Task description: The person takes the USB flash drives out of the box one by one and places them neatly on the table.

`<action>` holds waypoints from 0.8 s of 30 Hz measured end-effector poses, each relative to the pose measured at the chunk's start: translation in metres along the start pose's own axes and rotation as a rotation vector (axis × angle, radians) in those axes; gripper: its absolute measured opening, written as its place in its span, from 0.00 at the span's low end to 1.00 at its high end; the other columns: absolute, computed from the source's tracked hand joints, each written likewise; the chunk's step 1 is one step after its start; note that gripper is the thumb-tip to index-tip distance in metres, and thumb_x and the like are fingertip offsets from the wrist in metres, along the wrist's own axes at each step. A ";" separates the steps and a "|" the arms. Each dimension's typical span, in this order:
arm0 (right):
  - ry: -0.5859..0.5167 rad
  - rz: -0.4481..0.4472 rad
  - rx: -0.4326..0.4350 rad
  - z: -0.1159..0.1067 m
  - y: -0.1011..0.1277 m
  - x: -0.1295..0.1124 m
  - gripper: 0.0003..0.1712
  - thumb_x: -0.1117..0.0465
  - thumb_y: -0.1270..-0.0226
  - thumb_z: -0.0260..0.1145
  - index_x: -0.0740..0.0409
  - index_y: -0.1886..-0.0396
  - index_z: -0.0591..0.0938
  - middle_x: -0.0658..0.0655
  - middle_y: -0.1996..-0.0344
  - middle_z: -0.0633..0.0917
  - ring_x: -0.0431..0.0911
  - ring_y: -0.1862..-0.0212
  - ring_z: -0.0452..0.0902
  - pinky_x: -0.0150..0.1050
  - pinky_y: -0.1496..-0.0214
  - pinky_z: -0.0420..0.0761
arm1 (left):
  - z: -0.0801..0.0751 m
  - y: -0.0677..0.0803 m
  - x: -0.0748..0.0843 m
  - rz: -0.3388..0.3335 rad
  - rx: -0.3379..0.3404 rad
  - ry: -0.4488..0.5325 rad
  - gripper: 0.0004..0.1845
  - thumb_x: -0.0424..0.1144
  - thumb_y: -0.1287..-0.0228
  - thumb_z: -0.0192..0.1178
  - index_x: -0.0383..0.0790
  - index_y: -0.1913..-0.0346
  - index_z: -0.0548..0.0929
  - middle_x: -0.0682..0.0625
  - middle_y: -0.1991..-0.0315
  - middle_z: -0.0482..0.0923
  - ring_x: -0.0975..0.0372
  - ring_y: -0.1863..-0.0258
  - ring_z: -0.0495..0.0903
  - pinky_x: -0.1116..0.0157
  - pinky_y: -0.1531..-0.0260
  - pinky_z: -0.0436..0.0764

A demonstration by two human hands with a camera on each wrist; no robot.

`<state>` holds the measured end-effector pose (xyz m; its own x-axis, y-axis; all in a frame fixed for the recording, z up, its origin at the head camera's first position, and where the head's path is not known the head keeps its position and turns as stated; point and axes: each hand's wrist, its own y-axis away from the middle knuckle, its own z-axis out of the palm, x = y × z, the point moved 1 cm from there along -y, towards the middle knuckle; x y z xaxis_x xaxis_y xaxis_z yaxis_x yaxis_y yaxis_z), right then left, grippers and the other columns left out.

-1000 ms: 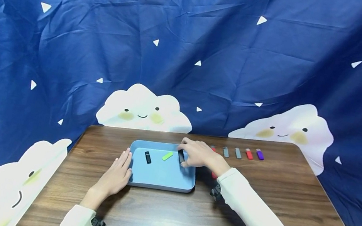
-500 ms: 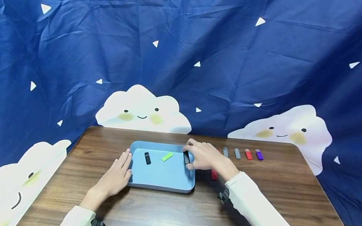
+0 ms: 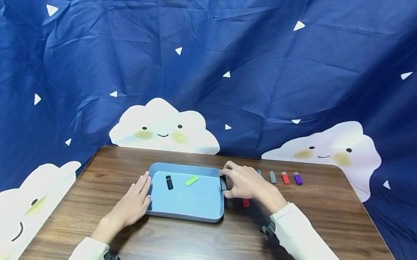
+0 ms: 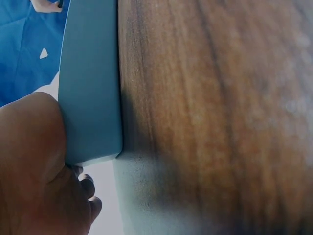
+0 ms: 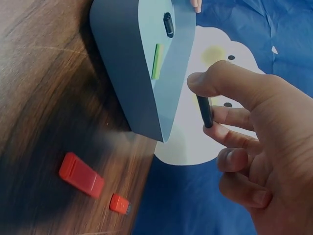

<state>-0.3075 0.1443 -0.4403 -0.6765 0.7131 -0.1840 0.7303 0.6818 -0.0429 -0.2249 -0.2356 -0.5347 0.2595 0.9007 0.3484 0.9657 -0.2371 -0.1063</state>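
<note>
Partly hidden — black stick (image 5: 205,111) pinched in right hand (image 3: 247,184), ends covered.

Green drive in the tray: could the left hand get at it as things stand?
Probably yes. The left hand rests open against the tray at its left wall, holding nothing, and only bare tray floor and a black drive off to the side lie before the green drive.

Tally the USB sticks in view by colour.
Black: 2, black stick in tray, held black stick in right hand
Green: 1, green stick
Red: 2, near red stick, row red stick
Grey: 2, grey stick, half-hidden grey stick
Purple: 1, purple stick
Total: 8
</note>
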 end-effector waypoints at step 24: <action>0.004 0.083 0.043 -0.004 0.039 0.022 0.34 0.46 0.45 0.80 0.48 0.36 0.86 0.47 0.47 0.81 0.44 0.68 0.75 0.39 0.69 0.74 | -0.002 0.002 0.004 0.010 0.019 0.043 0.34 0.39 0.19 0.45 0.21 0.19 0.56 0.30 0.15 0.48 0.35 0.16 0.52 0.32 0.20 0.57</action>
<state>-0.2942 0.1876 -0.4419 -0.6138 0.7675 -0.1851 0.7872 0.6127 -0.0697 -0.2225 -0.2336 -0.5313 0.2700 0.8817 0.3869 0.9626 -0.2387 -0.1278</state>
